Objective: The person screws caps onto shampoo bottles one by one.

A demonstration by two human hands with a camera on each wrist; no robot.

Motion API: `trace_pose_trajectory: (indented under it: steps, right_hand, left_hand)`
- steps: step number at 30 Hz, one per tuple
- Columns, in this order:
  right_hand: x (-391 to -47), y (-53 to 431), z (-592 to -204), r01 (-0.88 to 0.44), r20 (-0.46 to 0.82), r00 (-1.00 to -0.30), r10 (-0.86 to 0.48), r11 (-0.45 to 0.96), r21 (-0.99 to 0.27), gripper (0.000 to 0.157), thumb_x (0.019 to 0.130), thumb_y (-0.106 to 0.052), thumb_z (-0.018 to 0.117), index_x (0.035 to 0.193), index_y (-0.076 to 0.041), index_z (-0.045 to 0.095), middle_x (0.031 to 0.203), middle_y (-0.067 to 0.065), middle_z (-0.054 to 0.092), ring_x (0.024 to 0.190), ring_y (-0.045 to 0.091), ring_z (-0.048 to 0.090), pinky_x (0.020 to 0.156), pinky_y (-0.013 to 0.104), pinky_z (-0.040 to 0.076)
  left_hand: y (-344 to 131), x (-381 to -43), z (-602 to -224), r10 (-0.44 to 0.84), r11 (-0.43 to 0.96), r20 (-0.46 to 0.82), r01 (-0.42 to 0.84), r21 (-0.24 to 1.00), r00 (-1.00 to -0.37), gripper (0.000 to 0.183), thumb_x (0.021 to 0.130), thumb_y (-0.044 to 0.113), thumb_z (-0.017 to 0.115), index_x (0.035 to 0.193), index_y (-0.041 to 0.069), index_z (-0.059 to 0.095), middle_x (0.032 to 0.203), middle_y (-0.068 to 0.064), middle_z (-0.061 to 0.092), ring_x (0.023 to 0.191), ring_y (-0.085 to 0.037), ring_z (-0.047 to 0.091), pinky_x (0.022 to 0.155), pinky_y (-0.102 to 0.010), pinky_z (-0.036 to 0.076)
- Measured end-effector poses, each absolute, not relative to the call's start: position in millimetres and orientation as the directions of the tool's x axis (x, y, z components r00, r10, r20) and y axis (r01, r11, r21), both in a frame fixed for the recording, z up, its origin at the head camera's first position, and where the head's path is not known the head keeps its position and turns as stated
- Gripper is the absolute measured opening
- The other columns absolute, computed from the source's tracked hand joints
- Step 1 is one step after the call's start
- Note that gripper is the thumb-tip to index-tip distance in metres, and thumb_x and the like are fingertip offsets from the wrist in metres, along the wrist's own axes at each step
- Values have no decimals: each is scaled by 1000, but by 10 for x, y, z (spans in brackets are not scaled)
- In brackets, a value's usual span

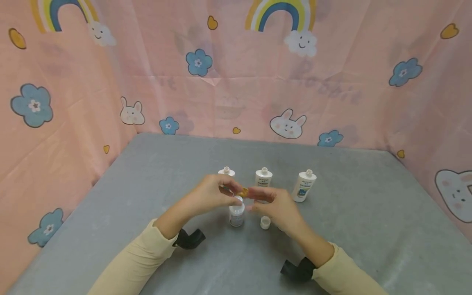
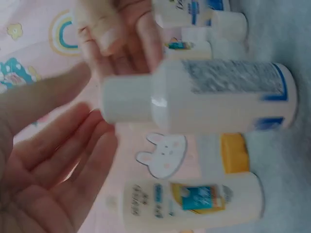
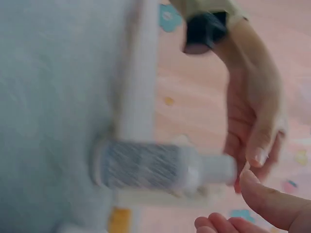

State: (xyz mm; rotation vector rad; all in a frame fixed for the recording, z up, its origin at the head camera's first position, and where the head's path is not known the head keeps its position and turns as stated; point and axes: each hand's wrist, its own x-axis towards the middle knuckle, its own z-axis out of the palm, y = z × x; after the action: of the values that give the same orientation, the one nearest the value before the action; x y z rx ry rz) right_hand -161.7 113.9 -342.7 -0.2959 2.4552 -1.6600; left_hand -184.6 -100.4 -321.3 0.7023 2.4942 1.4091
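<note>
Left hand and right hand, both grips spread, framed the white bottle, capped, well short of the counter's back edge; three bottles behind, bare-necked, apparently remained.

A grey table carries three white bottles with bare necks, the left bottle, middle bottle and right bottle standing apart in a far row. Nearer, slightly right of the left one, a smaller capped bottle stands upright, with a yellow piece on the surface beyond it. To its right sit a small white cap and a partly hidden bottle.
</note>
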Motion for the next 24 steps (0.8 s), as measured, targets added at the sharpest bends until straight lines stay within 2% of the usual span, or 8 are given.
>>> trace_pose_trajectory:
  steps: [7, 11, 16, 20, 24]
  right_hand:
    - [-1585, 1449, -3121, -48, -42, -975, -218, 393, -918, 52, 85, -23, 80, 132, -7, 64, 133, 11, 66, 128, 32, 59, 102, 35, 53]
    - [-1571, 1613, -3052, -35, -49, -980, -193, 413, -910, 56, 83, -30, 81, 133, -10, 64, 134, 9, 65, 130, 29, 58, 104, 35, 51]
    - [-1548, 1799, -3022, -41, -49, -982, -181, 465, -884, 58, 85, -39, 78, 135, -13, 62, 136, 7, 64, 133, 29, 56, 108, 45, 48]
    - [-1537, 1920, -3038, -42, -57, -980, -191, 473, -880, 58, 88, -37, 76, 137, -11, 60, 137, 8, 63, 134, 31, 55, 108, 51, 47]
    - [-1548, 2002, -3087, -51, -54, -977, -208, 467, -883, 55, 90, -33, 74, 137, -8, 60, 137, 10, 63, 129, 26, 59, 105, 47, 50]
  left_hand:
    - [-851, -1656, -3141, 341, 377, 138, 269, 886, -930, 25, 81, 14, 82, 105, 13, 75, 103, -3, 75, 89, -13, 73, 77, -25, 60]
    - [-733, -1592, -3198, 339, 350, 182, 303, 887, -923, 29, 80, 11, 83, 107, 10, 75, 105, -7, 76, 92, -17, 74, 76, -21, 60]
    - [-578, -1516, -3303, 347, 303, 207, 319, 898, -915, 37, 80, 6, 82, 115, 1, 71, 116, -16, 72, 101, -27, 73, 82, -20, 59]
    - [-481, -1460, -3369, 346, 307, 188, 301, 903, -919, 44, 80, 6, 82, 121, 0, 67, 122, -17, 70, 107, -32, 71, 86, -20, 58]
    - [-409, -1420, -3416, 359, 314, 173, 293, 903, -917, 49, 79, 6, 83, 124, 0, 66, 124, -16, 69, 111, -33, 70, 90, -27, 58]
